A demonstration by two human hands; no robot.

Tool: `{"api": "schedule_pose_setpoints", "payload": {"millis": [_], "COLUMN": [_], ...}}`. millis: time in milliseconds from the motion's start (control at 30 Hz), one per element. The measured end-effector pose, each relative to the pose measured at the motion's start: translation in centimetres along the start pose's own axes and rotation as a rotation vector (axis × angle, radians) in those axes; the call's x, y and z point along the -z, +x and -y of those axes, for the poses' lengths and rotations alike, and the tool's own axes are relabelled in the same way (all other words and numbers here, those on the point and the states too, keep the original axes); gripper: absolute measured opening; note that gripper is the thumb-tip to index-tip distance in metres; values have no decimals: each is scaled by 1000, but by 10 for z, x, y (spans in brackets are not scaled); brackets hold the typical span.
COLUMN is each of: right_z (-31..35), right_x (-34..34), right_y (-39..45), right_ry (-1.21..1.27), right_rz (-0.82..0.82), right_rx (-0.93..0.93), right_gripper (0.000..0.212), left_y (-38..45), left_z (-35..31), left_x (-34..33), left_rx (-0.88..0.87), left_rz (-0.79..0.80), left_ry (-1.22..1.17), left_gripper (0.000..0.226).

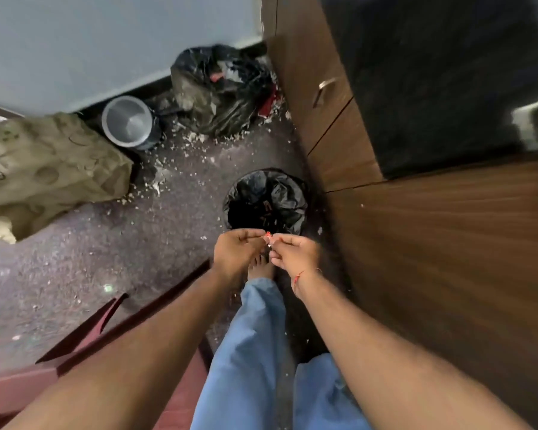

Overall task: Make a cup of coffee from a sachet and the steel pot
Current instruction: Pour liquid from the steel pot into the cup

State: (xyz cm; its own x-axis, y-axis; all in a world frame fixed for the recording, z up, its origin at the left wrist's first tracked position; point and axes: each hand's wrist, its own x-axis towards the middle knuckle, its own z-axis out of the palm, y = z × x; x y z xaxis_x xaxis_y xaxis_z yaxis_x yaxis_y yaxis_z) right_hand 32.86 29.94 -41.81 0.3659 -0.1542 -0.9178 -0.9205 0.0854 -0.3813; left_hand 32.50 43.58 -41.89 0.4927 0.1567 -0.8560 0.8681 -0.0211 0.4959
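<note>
Head camera looked down at two bare forearms held over a speckled floor [112, 249]. Left hand [235, 252] and right hand [294, 254] together pinched a small red-and-white scrap [268, 238], too small to identify, just above the near rim of a bin lined with a black bag [266, 201]. Wooden cabinets [448, 243] stood right. Farther left lay a full black rubbish bag [221, 91], a tipped grey bucket [128, 121] and a crumpled paper sack [50, 169].

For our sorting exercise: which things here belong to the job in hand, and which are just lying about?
In the job: left hand and right hand, both pinching the red-and-white scrap; black-lined bin just beyond them.
Lying about: full black rubbish bag, steel bucket, brown paper sack, scattered white crumbs.
</note>
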Motion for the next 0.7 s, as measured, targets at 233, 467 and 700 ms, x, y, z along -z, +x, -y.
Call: {"api": "schedule_pose_setpoints", "payload": {"millis": [233,467,700], "right_z": [-32,-19,25], "right_x": [-31,-50,-34], "right_y": [139,94,52], "right_ry": [0,-300,-38], "right_rz": [-45,-182,344], "right_rx": [-54,331,-44], "right_gripper": [17,43,64], "left_y": [145,93,3], "left_z": [54,18,-15], "left_x": [-27,-44,-43], "left_rx": [88,237,-84], "left_rz": [-40,77,37], "left_ry": [70,-359,-360], "left_gripper": [36,70,83]}}
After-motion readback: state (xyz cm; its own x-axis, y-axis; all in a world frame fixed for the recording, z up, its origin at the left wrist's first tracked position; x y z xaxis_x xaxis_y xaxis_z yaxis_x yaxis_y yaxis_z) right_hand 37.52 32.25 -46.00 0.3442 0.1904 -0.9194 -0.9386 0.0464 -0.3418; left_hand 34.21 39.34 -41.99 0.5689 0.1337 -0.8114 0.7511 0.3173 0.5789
